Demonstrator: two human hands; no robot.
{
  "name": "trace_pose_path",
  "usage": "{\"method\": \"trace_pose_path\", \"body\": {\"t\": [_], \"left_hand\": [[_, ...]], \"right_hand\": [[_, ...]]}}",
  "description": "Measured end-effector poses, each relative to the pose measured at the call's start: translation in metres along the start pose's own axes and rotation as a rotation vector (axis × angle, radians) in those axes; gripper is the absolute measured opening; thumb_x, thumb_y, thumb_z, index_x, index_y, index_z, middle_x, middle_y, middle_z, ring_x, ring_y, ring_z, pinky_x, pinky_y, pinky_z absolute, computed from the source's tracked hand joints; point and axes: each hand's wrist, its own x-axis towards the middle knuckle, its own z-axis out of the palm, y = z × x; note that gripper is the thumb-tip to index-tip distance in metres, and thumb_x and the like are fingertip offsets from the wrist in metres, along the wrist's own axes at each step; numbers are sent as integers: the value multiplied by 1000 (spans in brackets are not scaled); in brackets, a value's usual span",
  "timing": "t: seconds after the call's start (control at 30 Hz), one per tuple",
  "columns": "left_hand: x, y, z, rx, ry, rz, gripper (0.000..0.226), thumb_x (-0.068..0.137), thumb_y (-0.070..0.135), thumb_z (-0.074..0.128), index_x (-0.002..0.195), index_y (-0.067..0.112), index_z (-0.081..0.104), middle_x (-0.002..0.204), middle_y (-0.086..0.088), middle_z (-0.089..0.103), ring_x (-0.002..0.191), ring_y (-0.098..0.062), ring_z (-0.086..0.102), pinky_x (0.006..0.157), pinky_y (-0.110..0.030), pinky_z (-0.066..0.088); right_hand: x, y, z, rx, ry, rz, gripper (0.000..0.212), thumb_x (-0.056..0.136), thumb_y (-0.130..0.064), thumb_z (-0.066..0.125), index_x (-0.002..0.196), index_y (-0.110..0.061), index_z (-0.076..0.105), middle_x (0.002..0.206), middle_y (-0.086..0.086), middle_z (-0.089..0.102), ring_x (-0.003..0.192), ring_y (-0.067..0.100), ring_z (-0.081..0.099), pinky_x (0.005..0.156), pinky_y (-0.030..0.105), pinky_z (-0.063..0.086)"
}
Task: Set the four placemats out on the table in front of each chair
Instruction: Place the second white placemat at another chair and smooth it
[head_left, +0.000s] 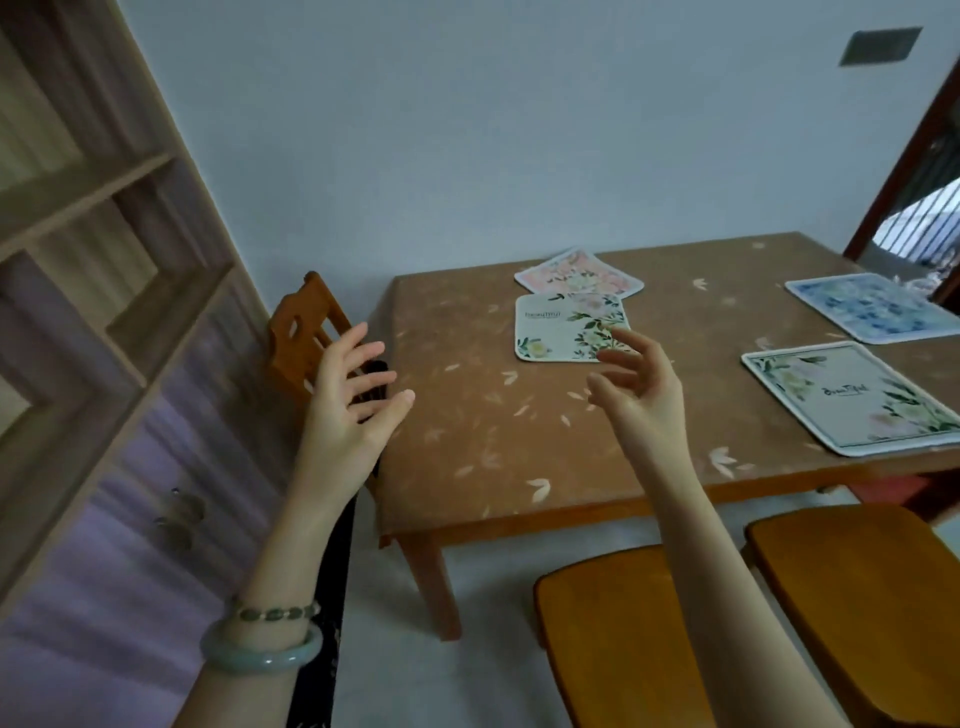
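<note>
Four placemats lie on the brown table (467, 415). A pink floral placemat (577, 273) sits at the far side near the wall, and a white floral placemat (558, 327) lies just in front of it. At the right, a blue placemat (872, 306) lies beyond a white green-edged placemat (852, 397) near the front edge. My left hand (348, 410) hovers open over the table's left edge. Held above the table, my right hand (639, 384) is open, its fingers near the white floral placemat, holding nothing.
One wooden chair (298, 332) stands at the table's left side, against a wooden shelf unit (104, 260). Two wooden chair seats (613, 634) (857, 597) stand at the front. A doorway with railings (924, 208) is at the far right.
</note>
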Motion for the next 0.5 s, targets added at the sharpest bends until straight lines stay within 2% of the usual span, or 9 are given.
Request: {"method": "trace_pose_path", "body": {"t": [0.13, 0.3, 0.43, 0.5], "left_hand": [[60, -36, 8, -41, -73, 2, 68, 85, 7, 68, 143, 21, 36, 134, 2, 52, 108, -4, 61, 79, -11, 49], [144, -81, 10, -85, -176, 4, 68, 86, 8, 66, 144, 22, 34, 136, 0, 49, 111, -9, 59, 80, -13, 49], [210, -105, 18, -75, -269, 42, 67, 87, 9, 66, 144, 23, 33, 134, 3, 49, 109, -5, 58, 80, -8, 47], [235, -114, 26, -65, -319, 57, 68, 86, 9, 67, 143, 25, 33, 132, 6, 49, 109, -4, 58, 81, -11, 47]], "right_hand": [[36, 16, 24, -47, 78, 14, 44, 85, -3, 64, 123, -22, 54, 110, 5, 65, 92, 17, 67, 82, 44, 58], [91, 28, 64, -109, 195, 23, 41, 85, -7, 64, 122, -24, 56, 109, 2, 66, 94, 18, 67, 83, 46, 57], [129, 31, 89, -135, 298, 34, 39, 84, -6, 64, 116, -27, 58, 104, -4, 66, 92, 17, 67, 82, 48, 57], [143, 35, 97, -155, 332, 51, 38, 84, -5, 64, 114, -27, 58, 102, -5, 65, 92, 17, 66, 81, 48, 57]]}}
